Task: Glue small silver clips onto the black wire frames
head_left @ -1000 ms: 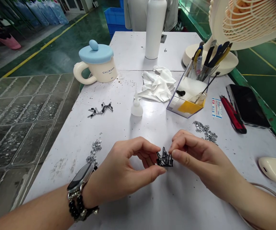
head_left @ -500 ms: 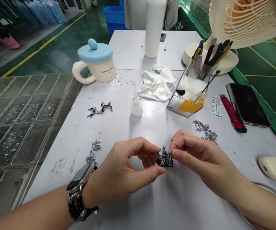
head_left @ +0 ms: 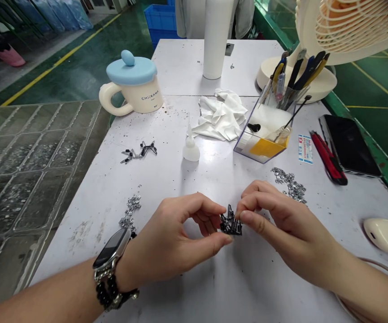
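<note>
The left hand [head_left: 176, 233] grips a small, black, spiky piece [head_left: 230, 224] from nine o'clock, tallest spike [head_left: 229, 211] toward twelve; the right hand [head_left: 281, 224], just as near, seems to pinch its three o'clock edge.

A: Over my remote feed, what lies on the flat white tabletop [head_left: 220, 175]?
B: I see a blue-lidded cream mug [head_left: 145, 98], a crumpled white cloth [head_left: 221, 115], a translucent squeeze bottle [head_left: 190, 151] and small silver metal pieces [head_left: 295, 191].

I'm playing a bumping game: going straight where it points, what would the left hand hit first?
The left hand has the small black piece at its fingertips; just past that, it would probably bump the right hand, though depth is hard to judge.
</note>
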